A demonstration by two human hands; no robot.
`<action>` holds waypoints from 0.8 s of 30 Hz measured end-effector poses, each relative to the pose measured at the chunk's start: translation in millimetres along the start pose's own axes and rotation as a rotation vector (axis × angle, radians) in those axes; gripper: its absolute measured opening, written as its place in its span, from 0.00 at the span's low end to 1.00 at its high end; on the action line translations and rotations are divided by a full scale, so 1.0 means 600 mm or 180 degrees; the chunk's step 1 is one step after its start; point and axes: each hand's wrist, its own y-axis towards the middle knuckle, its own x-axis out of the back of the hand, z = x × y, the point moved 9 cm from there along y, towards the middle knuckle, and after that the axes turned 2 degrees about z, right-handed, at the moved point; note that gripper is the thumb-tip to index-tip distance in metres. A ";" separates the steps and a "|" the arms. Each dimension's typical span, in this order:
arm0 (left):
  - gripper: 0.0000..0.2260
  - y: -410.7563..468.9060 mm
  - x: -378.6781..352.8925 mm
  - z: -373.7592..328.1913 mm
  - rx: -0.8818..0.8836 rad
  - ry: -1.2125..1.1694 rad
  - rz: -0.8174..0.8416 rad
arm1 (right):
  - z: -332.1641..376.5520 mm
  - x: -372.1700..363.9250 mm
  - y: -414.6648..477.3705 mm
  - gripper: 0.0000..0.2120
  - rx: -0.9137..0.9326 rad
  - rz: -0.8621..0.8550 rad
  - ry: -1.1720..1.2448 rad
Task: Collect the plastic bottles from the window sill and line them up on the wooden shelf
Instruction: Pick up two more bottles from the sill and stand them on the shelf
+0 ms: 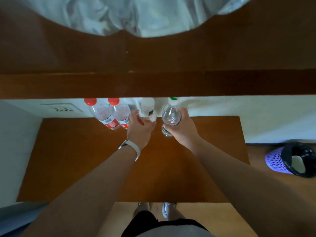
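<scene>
Two clear bottles with red caps (102,112) (120,111) stand side by side at the back of the wooden shelf (85,159), against the white wall. Just right of them my left hand (139,129), with a pale wristband, is wrapped around a white-labelled bottle (147,106) that stands on the shelf. My right hand (181,127) grips a clear bottle with a green cap (171,115), upright at the shelf's back, right of the others. The bottle tops are partly hidden by a wooden board above.
A dark wooden board (153,82) overhangs the back of the shelf. A wall socket (61,108) sits at the left. A purple mesh bin with a black liner (290,159) stands on the floor at the right. My feet (153,209) show below the shelf's front edge.
</scene>
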 end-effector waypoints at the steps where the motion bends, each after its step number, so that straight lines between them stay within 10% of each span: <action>1: 0.23 0.002 0.000 0.002 0.0024 0.0015 -0.0062 | -0.001 -0.006 0.003 0.28 0.0006 0.0017 0.0014; 24: 0.21 -0.019 0.003 0.030 0.0163 0.0476 -0.0842 | -0.023 -0.042 0.046 0.37 0.0357 0.0012 0.0011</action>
